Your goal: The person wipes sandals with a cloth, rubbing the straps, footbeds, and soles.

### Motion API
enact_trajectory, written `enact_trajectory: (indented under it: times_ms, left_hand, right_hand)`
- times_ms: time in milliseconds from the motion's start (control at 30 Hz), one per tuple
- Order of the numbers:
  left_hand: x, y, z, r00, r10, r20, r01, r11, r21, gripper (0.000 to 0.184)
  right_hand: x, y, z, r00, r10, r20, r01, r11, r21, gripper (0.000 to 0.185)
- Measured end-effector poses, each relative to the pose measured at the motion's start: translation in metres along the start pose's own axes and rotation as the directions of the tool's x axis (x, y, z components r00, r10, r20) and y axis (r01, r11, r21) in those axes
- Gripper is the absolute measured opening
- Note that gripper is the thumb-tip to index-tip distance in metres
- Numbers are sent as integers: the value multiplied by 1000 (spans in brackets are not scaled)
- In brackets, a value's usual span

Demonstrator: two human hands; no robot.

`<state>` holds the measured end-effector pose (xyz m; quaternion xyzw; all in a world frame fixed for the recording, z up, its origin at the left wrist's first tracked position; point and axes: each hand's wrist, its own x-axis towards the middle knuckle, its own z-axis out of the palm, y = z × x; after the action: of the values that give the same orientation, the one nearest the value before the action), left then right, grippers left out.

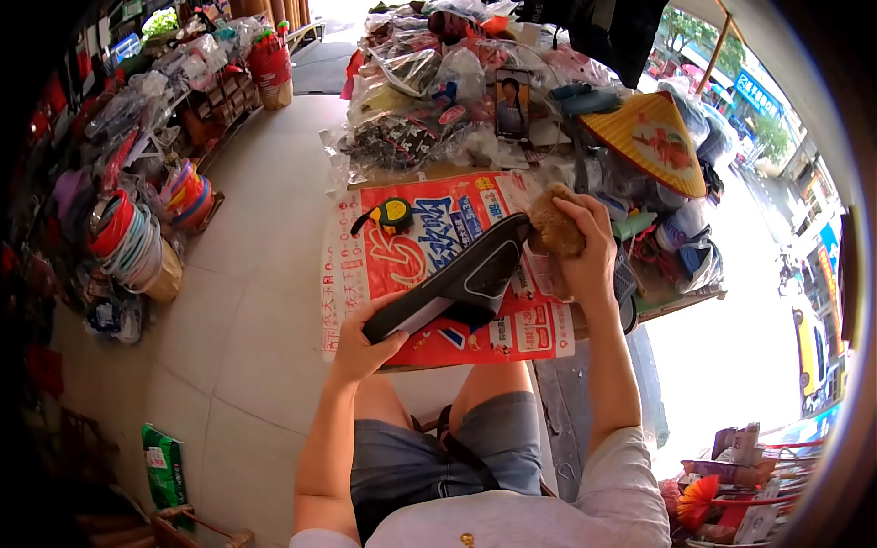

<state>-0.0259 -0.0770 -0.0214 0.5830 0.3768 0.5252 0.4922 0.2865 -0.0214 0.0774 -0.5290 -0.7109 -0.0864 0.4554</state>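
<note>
My left hand [370, 338] is closed round one end of a black slipper [457, 283], which is tilted on its side with its sole edge up. In my right hand [589, 237] is a brown, rough-looking lump [557, 222], held close to the slipper's far end. Both hands are over a red and white printed sheet [393, 265] spread on the table. A yellow and black tape measure [395, 215] lies on the sheet. Part of another dark slipper [625, 288] shows beyond my right wrist.
Plastic-wrapped goods [411, 128] are heaped behind the sheet, with a phone [512, 105] standing among them. A yellow conical hat [649, 142] is at the right. Baskets [128, 239] stand on the left, and a green packet [163, 466] lies on the floor.
</note>
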Motion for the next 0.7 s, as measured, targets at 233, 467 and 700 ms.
enact_trajectory:
  times_ms: [233,467,700]
  left_hand:
    - [-1,-5,1,999,37,-24,-35,997,74,50]
    - [-3,-6,0,999,13,-36,-10,996,84,48]
    - [-3,-17,-4,999,-4,-39,5,1000,28,48]
  right_hand:
    - [-39,-90,13,906,-344,247,358,934,-12,50]
    - [-18,-80,-13,955,-296,-9,295,955,-33,52]
    - [-51,-122,25,832,-511,216,460,853,248,31]
